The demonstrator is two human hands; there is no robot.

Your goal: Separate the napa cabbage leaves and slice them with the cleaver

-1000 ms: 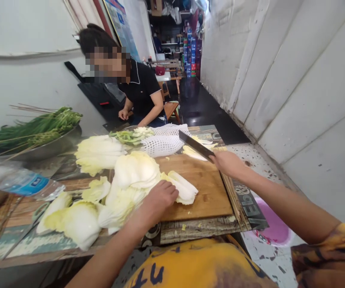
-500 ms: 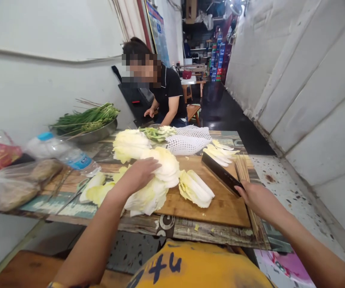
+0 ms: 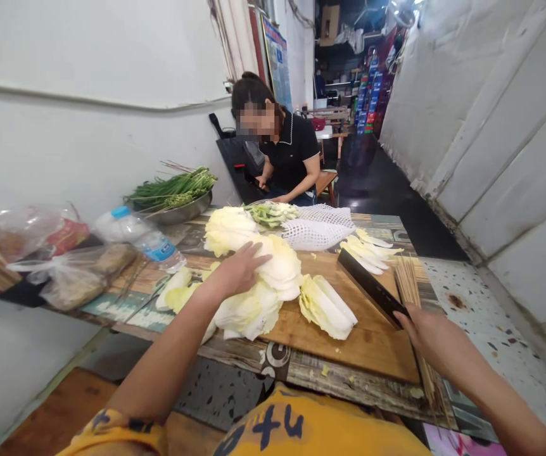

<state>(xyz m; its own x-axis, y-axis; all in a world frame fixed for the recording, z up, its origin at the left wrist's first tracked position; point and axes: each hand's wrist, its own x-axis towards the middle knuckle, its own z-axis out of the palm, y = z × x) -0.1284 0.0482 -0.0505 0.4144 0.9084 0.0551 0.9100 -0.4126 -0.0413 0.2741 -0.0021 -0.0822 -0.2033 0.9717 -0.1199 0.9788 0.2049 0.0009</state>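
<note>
My left hand (image 3: 237,271) lies with its fingers spread on a pile of napa cabbage leaves (image 3: 280,266) at the left edge of the wooden cutting board (image 3: 363,354). My right hand (image 3: 422,326) is closed round the handle of a dark cleaver (image 3: 368,285), whose blade slants across the board's right side. Between the hands, a wedge of napa cabbage (image 3: 327,307) rests on the board. Beyond the cleaver's tip lie cut cabbage strips (image 3: 372,252). More cabbage (image 3: 230,229) sits past my left hand.
Bamboo skewers (image 3: 408,282) lie along the board's right edge. Left are a water bottle (image 3: 161,248), a plastic bag (image 3: 85,278) and a metal bowl (image 3: 182,211) of green vegetables. White foam netting (image 3: 320,228) lies behind the board. A person in black (image 3: 294,155) sits across the table.
The view has swung left, so everything appears farther right. My left hand's fingers have spread a little on the leaves. The cleaver and the cabbage wedge keep their places on the board.
</note>
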